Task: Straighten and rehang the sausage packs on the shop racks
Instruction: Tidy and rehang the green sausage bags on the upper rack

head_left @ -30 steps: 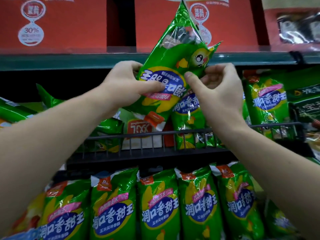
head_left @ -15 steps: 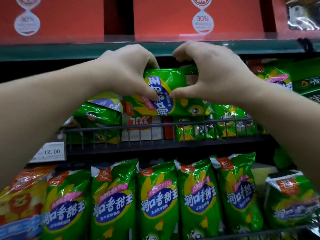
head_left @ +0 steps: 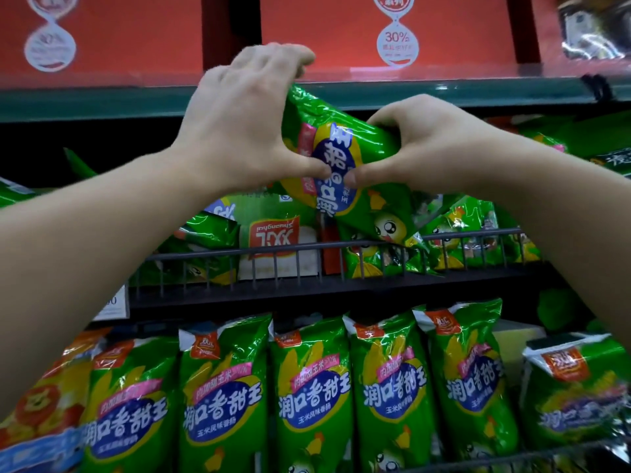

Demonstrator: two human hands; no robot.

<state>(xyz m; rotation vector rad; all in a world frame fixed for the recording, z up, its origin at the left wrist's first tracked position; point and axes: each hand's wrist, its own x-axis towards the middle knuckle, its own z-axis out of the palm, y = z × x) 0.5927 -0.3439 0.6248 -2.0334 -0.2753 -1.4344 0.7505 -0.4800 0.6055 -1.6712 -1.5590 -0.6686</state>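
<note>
Sausage pack [head_left: 345, 141] lay flat above wire rack [head_left: 307, 247] half second before; now was lifted and tilted, top end up-left by shelf edge [head_left: 102, 100], mascot end down-right.
Left hand [head_left: 239, 131] and right hand [head_left: 433, 151] both gripped it, fingers [head_left: 273, 54] curled round, thumbs pinching front.
Judged: pack being turned upright for rehanging.
Count: two hands, one held pack, six green hanging packs [head_left: 310, 397] below, one orange pack [head_left: 37, 411]; rack jumble uncountable.

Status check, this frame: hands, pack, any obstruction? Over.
Left hand and right hand both gripping one green sausage pack. Pack tilted, above the wire rail, not yet hung. Jumbled packs behind rail beneath it.
</note>
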